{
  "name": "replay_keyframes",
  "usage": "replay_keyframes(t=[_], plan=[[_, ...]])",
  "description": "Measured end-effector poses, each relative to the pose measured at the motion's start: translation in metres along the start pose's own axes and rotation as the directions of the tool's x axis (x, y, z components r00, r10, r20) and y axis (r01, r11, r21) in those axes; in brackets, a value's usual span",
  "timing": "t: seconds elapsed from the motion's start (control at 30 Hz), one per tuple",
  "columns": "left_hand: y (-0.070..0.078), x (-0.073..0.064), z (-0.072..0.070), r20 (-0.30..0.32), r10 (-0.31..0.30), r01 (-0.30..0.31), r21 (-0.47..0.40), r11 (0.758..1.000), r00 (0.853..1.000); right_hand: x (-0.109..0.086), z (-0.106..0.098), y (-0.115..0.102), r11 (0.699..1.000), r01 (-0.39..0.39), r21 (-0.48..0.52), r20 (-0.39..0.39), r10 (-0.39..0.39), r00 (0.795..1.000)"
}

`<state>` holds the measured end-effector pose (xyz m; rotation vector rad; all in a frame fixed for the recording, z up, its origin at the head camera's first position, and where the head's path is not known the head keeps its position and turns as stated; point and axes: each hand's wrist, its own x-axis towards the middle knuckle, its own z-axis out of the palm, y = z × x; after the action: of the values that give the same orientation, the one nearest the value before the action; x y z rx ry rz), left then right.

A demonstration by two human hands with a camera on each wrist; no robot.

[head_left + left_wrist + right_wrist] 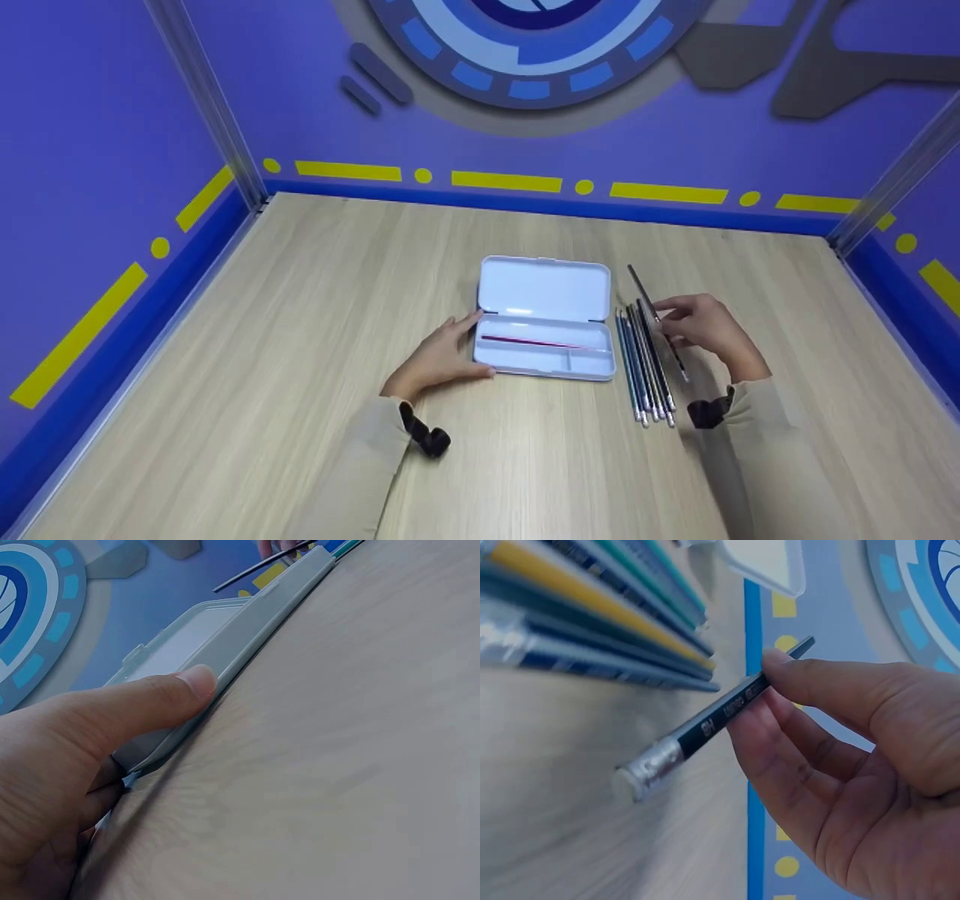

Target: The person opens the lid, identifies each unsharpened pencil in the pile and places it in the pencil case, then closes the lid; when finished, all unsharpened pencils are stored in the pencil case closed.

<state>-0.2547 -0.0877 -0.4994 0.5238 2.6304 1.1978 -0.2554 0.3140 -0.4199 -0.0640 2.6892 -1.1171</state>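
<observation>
A white pencil case [544, 286] lies open on the table, its lid tipped back. One red pencil [525, 342] rests lengthwise inside its compartmented base. My left hand [442, 356] holds the case by its left end, the thumb [169, 697] pressed on the front wall and the other fingers at the side, partly hidden. Between thumb and fingers, my right hand [701, 326] pinches a dark pencil [709, 724] with a silver ferrule and pale eraser. That pencil slants beside a bundle of pencils [637, 360], which lies right of the case, erasers toward me.
A wood-grain table [337, 315] spreads around the case. Blue-purple panels [495, 142] with yellow markings enclose it at the back and both sides. Black straps [427, 435] circle both wrists over beige sleeves.
</observation>
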Motion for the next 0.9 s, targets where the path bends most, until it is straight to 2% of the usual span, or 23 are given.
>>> replay_keyframes(t=[0.17, 0.4, 0.67, 0.9], plan=[[0.001, 0.0, 0.0, -0.001, -0.005, 0.005, -0.002, 1.0, 1.0, 0.003, 0.002, -0.011, 0.999, 0.038, 0.008, -0.033, -0.037, 0.999], [0.0, 0.002, 0.0, 0.001, -0.008, 0.008, 0.003, 1.0, 1.0, 0.009, 0.01, -0.029, 0.993, 0.115, -0.039, -0.059, -0.117, 0.991], [0.001, 0.0, -0.001, -0.004, 0.013, -0.013, -0.002, 1.0, 1.0, 0.018, 0.024, -0.05, 0.979, 0.177, -0.097, -0.02, -0.18, 0.983], [0.001, -0.001, 0.0, -0.008, 0.009, -0.009, -0.003, 1.0, 1.0, 0.026, 0.042, -0.066, 0.956, 0.276, -0.102, 0.046, -0.273, 0.961]])
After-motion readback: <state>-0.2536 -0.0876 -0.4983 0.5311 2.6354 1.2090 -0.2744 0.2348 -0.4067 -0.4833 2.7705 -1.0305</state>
